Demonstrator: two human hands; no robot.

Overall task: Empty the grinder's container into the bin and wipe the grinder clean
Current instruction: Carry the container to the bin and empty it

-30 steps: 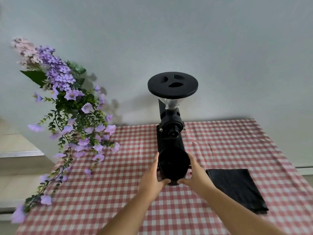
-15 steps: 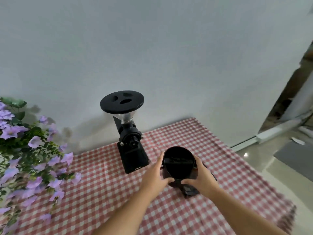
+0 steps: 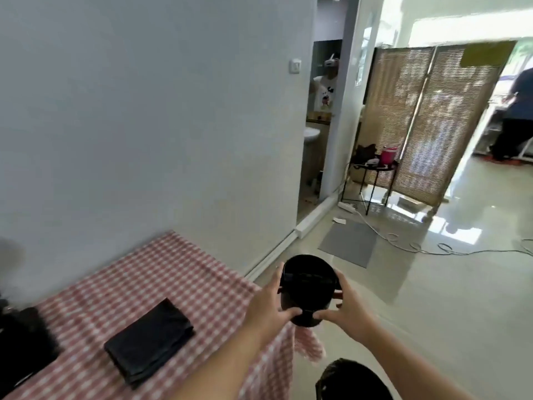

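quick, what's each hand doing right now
Left hand: closed on the left side of the black container.
Right hand: closed on the right side of the same container, held up past the table edge.

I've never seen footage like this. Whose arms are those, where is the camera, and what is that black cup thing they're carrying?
There is no robot here: these are a person's two bare arms, filmed by a wide-angle camera worn on their head, looking forward and down. The left hand and right hand hold a black container between them, its open mouth towards the camera, just past the table's corner, over the floor. It belongs to a coffee grinder, whose dark body shows at the left edge. On the red checked tablecloth lies a folded black cloth. The dark round shape at the bottom is probably the bin, though only part of it shows.
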